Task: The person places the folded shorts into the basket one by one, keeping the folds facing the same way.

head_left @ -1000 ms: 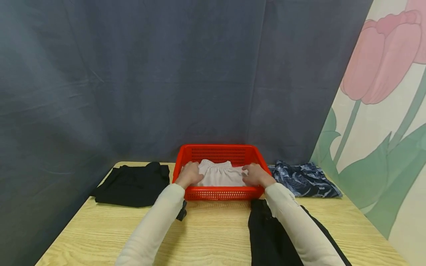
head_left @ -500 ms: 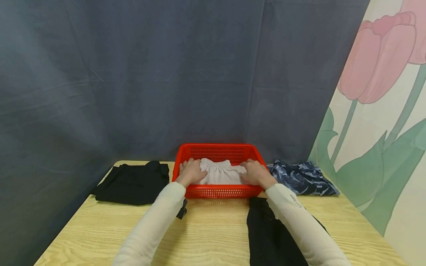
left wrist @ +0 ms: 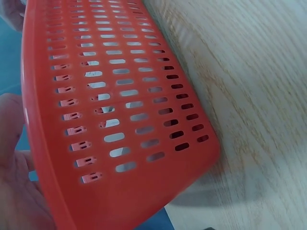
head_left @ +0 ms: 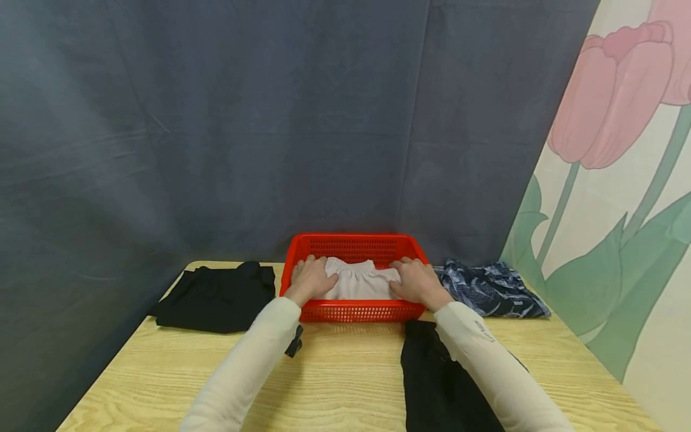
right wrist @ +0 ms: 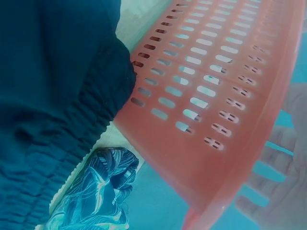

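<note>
A white garment with a gathered elastic waistband (head_left: 358,281) lies in a red plastic basket (head_left: 356,311) at the back of the table. My left hand (head_left: 312,279) reaches over the front rim and rests at the garment's left side, fingers extended and thumb on the cloth. On its right side, my right hand (head_left: 414,279) lies the same way, palm down. The right wrist view shows that hand's fingers (right wrist: 276,158) spread beyond the basket's rim. In the left wrist view, part of the left hand (left wrist: 19,191) shows behind the rim; its fingertips are mostly hidden.
Folded black clothing (head_left: 216,298) lies left of the basket. Dark blue patterned clothing (head_left: 491,289) sits to its right. A black garment with an elastic waist (head_left: 437,378) stretches along the front right, partly under my right sleeve. A dark curtain (head_left: 345,120) hangs behind the table.
Both hands have flattened and stretched their fingers farther forward over the garment's sides. The garment and basket stay in place; in the last half second hardly anything has moved.
</note>
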The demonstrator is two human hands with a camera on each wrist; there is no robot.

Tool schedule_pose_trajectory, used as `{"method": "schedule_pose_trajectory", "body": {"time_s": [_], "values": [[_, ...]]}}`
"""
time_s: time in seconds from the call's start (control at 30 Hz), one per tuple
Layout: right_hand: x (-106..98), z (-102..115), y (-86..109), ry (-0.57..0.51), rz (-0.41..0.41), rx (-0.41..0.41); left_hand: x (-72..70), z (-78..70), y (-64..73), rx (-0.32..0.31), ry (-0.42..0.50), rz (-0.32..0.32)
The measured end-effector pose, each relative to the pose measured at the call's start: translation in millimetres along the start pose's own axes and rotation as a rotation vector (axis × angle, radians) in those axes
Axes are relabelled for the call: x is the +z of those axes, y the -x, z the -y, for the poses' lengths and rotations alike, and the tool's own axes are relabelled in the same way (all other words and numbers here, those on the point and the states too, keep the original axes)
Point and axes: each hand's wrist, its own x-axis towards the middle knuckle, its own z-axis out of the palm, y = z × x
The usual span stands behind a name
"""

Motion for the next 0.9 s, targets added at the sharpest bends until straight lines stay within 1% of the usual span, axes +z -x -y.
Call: {"method": "schedule_pose_trajectory", "body": {"time_s": [0.17, 0.4, 0.63, 0.9], "values": [[-5, 0, 1.5, -0.029, -0.031, -0.002, -3.8, -1.5, 1.6, 0.028, 0.012, -0.016], [-10, 1, 4.6, -0.038, -0.04, 0.05, -9.2, 1.7, 6.3, 0.056, 0.068, -0.033], [-17, 4, 11.6, -0.062, -0.104, 0.033, -12.0, -0.2, 11.2, 0.097, 0.122, -0.068], [-23, 3, 20.4, -0.083, -0.175, 0.015, -16.6, -8.8, 19.2, 0.146, 0.18, -0.114]]}}
